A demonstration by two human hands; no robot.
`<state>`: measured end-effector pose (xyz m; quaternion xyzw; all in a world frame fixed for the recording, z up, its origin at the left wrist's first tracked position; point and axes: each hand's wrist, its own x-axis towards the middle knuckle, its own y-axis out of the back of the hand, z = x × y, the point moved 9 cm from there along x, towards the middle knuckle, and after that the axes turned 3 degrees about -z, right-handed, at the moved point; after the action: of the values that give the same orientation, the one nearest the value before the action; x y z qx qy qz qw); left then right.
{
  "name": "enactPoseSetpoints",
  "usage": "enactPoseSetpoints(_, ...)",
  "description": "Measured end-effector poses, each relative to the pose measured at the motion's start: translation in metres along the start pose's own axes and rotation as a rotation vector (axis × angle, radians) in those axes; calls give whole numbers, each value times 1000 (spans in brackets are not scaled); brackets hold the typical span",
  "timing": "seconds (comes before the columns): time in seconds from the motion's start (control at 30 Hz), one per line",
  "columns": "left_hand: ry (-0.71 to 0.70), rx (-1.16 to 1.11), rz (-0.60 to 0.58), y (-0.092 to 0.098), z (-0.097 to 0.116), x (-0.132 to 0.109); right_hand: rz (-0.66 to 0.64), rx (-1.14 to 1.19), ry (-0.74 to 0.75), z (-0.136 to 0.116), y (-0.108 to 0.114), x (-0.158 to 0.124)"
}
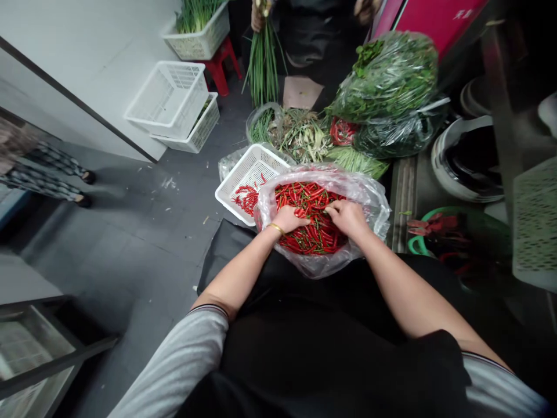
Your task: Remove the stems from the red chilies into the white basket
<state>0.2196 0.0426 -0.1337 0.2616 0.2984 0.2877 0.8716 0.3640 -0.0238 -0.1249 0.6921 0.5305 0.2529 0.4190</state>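
Left hand (289, 219): lies knuckles-up on the red chillies (311, 235), fingers curled narrow into the heap; cannot tell whether any are clasped. Right hand (348, 216): sits just beside it at 3 o'clock, fingers bent close, tips down among the pods, grip likewise impossible to tell. Chillies heaped in a clear plastic bag (369, 197), rim rolled open all round both wrists, resting on the black lap. At 10 o'clock, touching the bag's edge, a white basket (243, 174) with a few chillies inside. At 12 to 1 o'clock, crowded close, vegetable trimmings (300, 136) and bagged greens (391, 75). At 3 o'clock, a green basin (415, 244), near. At 9 o'clock, bare grey floor (143, 232), the widest open room. Well apart at 12 o'clock, another person's hand (259, 17) gripping green stalks (263, 64).
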Motion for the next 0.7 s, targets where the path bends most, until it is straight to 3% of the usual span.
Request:
enactPoseSetpoints(0.1, -53, -413, 46, 13, -16, -6, -73, 588, -95, 23, -5, 4)
enactPoseSetpoints(0.2, -242, -501, 75, 18, 2, -12, -183, 1048, -200, 19, -15, -5)
enactPoseSetpoints(0.3, -403, -523, -60, 2, 32, -16, -245, 1356, -225, -4, -18, -14)
enactPoseSetpoints(0.37, -398, -601, -178, -14, 40, -18, -241, 1509, -231, -14, -18, -18)
enactPoseSetpoints(0.43, -311, -712, -238, -26, 35, -20, -188, 1600, -241, -14, -17, -19)
enactPoseSetpoints(0.53, -180, -836, -224, -33, 18, -23, -103, 1557, -248, -5, -19, -25)
enactPoseSetpoints(0.7, -268, -846, -255, -27, 23, -32, -378, 1264, -128, -37, -45, -40)
